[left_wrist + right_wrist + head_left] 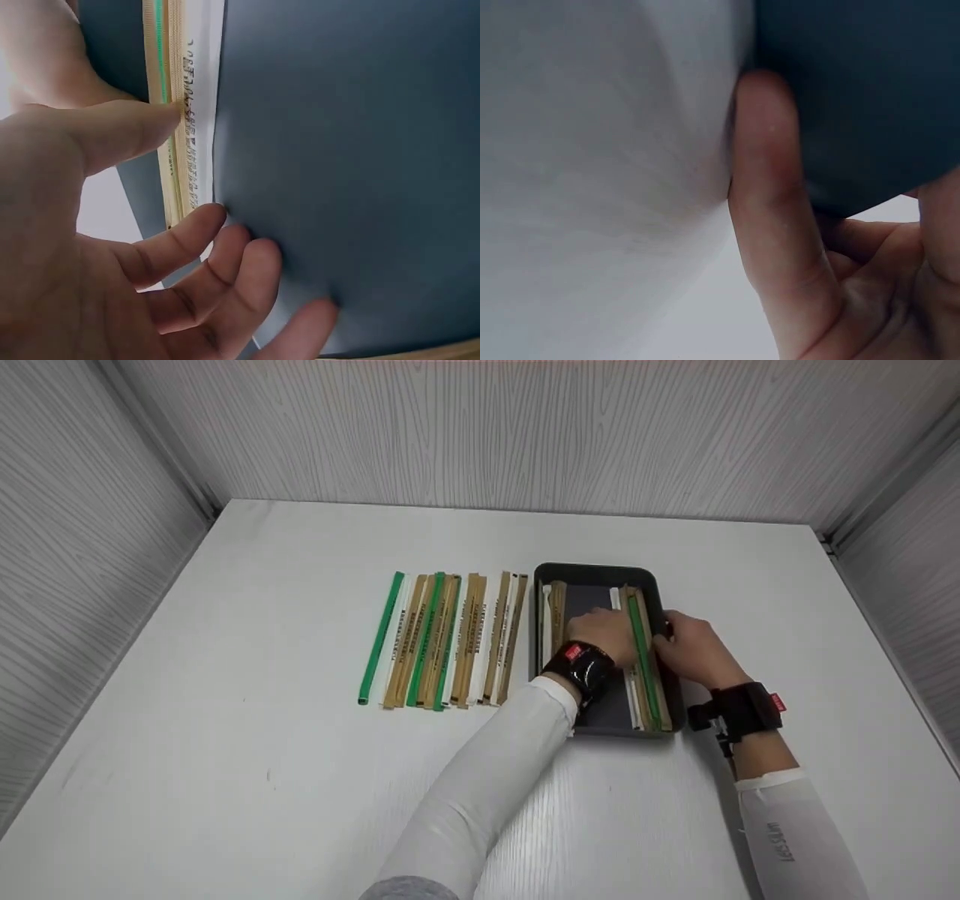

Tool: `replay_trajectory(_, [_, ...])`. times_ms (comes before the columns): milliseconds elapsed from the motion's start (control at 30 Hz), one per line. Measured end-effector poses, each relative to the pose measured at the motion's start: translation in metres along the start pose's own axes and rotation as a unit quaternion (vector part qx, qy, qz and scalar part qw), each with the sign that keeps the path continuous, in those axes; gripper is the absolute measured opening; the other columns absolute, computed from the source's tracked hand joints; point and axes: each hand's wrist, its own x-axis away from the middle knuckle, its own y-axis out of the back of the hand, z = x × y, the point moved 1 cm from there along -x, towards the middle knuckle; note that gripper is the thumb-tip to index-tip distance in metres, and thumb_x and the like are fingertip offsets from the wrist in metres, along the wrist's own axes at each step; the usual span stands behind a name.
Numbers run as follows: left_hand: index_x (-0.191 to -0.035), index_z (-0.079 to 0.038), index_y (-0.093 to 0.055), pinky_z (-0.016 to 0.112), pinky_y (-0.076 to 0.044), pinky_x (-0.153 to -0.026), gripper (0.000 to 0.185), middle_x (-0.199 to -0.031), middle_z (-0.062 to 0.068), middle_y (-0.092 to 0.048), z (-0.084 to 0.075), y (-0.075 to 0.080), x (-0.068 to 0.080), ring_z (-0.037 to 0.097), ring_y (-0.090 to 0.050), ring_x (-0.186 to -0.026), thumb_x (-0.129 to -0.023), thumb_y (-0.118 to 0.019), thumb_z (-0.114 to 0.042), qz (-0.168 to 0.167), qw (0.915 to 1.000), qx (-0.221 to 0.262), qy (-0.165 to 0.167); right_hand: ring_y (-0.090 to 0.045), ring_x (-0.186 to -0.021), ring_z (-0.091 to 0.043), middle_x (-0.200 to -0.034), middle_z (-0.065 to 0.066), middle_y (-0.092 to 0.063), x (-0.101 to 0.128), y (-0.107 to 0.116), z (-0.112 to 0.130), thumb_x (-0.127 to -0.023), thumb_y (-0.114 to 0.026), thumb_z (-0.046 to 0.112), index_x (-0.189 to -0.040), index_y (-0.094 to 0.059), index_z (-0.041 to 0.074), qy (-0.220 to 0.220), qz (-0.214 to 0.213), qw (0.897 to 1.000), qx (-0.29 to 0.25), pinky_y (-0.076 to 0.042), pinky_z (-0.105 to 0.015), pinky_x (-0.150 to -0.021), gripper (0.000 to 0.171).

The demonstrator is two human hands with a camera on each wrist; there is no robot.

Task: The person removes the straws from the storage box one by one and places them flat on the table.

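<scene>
Green wrapping covers the outermost stick [381, 637] on the white table [225, 765], and just to its right runs a row of wrapped sticks [466, 637] in tan, white and green, long, slim and printed with dark lettering. Each should be very light and fairly stiff along its length, the papery skin perhaps slippery and easily creased; a gentle pinch near the middle ought to suit, though touching neighbours may come along. Next comes the dark tray [596, 572], smooth, rectangular, round-cornered and low-walled, probably rigid and light enough to slide if pushed. Along its left inner wall lies the left-side group of sticks [556, 611], white and tan, partly hidden. The left hand [604, 636] reaches inside with relaxed, spread fingers, its thumb against the right-side group of sticks [648, 667] and its fingertips by the white one's edge and over the tray floor; no stick looks clasped. Those sticks, white, tan and green, lie lengthwise near the right wall. The right hand [694, 645] holds that wall in a narrow grip at the rim
</scene>
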Motion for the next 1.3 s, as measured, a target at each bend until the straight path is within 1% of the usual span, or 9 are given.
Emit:
replay_trajectory(100, [-0.115,-0.018,-0.077,0.040,-0.058,-0.081,0.029,-0.121,0.005,-0.071,0.002,0.000,0.001,0.017,-0.065,-0.104,-0.102,-0.056,-0.034,0.003,1.0000,0.005,-0.003,-0.061,-0.083,-0.031,-0.102,-0.025,-0.065,0.000,0.000,0.000,-0.104,-0.045,0.011,-0.135,-0.053,-0.012,-0.001,0.000,1.000,0.001,-0.050,-0.039,-0.069,0.040])
replay_trajectory(200, [-0.090,-0.017,-0.073,0.037,-0.058,-0.075,0.018,-0.110,0.003,-0.073,0.006,0.002,0.003,0.015,-0.066,-0.093,-0.100,-0.060,-0.026,0.007,0.9998,0.018,-0.003,-0.062,-0.086,-0.032,-0.105,-0.026,-0.064,0.000,0.000,0.000,-0.104,-0.044,0.012,-0.138,-0.051,-0.012,-0.004,0.003,1.000,0.002,-0.051,-0.040,-0.070,0.042])
replay_trajectory(267, [-0.077,-0.017,-0.065,0.036,-0.059,-0.073,0.022,-0.104,0.003,-0.073,0.008,0.003,0.006,0.015,-0.066,-0.088,-0.099,-0.062,-0.021,0.006,0.9996,0.025,-0.009,-0.062,-0.087,-0.033,-0.107,-0.027,-0.064,0.000,0.001,-0.001,-0.104,-0.044,0.012,-0.139,-0.050,-0.012,-0.006,0.005,1.000,0.001,-0.052,-0.040,-0.071,0.043])
replay_trajectory(333, [-0.074,-0.016,-0.061,0.035,-0.059,-0.072,0.025,-0.101,0.002,-0.074,0.009,0.005,0.008,0.015,-0.066,-0.087,-0.099,-0.062,-0.018,0.004,0.9995,0.029,-0.011,-0.063,-0.088,-0.033,-0.109,-0.028,-0.064,0.000,0.001,0.000,-0.104,-0.044,0.012,-0.140,-0.050,-0.013,-0.009,0.007,1.000,0.000,-0.052,-0.041,-0.072,0.044])
replay_trajectory(567, [-0.101,-0.015,-0.077,0.034,-0.060,-0.073,0.020,-0.110,0.003,-0.075,0.009,0.005,0.010,0.014,-0.069,-0.093,-0.103,-0.057,-0.017,-0.002,0.9999,0.015,-0.006,-0.063,-0.090,-0.034,-0.112,-0.030,-0.065,-0.002,-0.001,0.000,-0.104,-0.044,0.012,-0.141,-0.049,-0.013,-0.011,0.008,1.000,-0.001,-0.053,-0.042,-0.074,0.045])
replay_trajectory(767, [-0.085,-0.012,-0.074,0.030,-0.059,-0.068,0.017,-0.102,0.004,-0.077,0.010,-0.001,0.003,0.013,-0.068,-0.085,-0.098,-0.064,-0.010,-0.017,0.9996,0.022,-0.011,-0.063,-0.088,-0.033,-0.109,-0.028,-0.065,-0.002,0.000,0.001,-0.104,-0.044,0.011,-0.141,-0.050,-0.013,-0.008,0.006,1.000,0.000,-0.053,-0.041,-0.072,0.045])
replay_trajectory(900, [-0.086,-0.011,-0.076,0.028,-0.059,-0.067,0.016,-0.104,0.004,-0.076,0.011,0.002,0.004,0.014,-0.068,-0.086,-0.098,-0.065,-0.010,-0.026,0.9993,0.027,-0.007,-0.064,-0.086,-0.031,-0.108,-0.028,-0.065,-0.002,0.000,0.001,-0.104,-0.045,0.011,-0.141,-0.049,-0.014,-0.007,0.006,1.000,0.005,-0.052,-0.038,-0.069,0.045])
replay_trajectory(1100, [-0.107,-0.005,-0.075,0.027,-0.059,-0.066,0.016,-0.115,0.006,-0.066,0.012,0.023,0.009,0.015,-0.067,-0.089,-0.099,-0.062,-0.008,-0.051,0.9980,0.036,0.010,-0.063,-0.084,-0.030,-0.106,-0.027,-0.065,-0.001,0.000,0.002,-0.105,-0.046,0.011,-0.140,-0.049,-0.013,-0.010,0.006,1.000,0.006,-0.052,-0.037,-0.067,0.044])
replay_trajectory(1300, [-0.121,0.001,-0.060,0.030,-0.058,-0.064,0.025,-0.107,0.011,-0.067,0.025,0.061,0.023,0.018,-0.067,-0.085,-0.098,-0.062,-0.008,-0.085,0.9921,0.090,0.019,-0.061,-0.083,-0.030,-0.102,-0.024,-0.064,-0.001,0.000,0.001,-0.104,-0.044,0.012,-0.138,-0.051,-0.013,-0.007,0.003,1.000,0.010,-0.050,-0.037,-0.067,0.042])
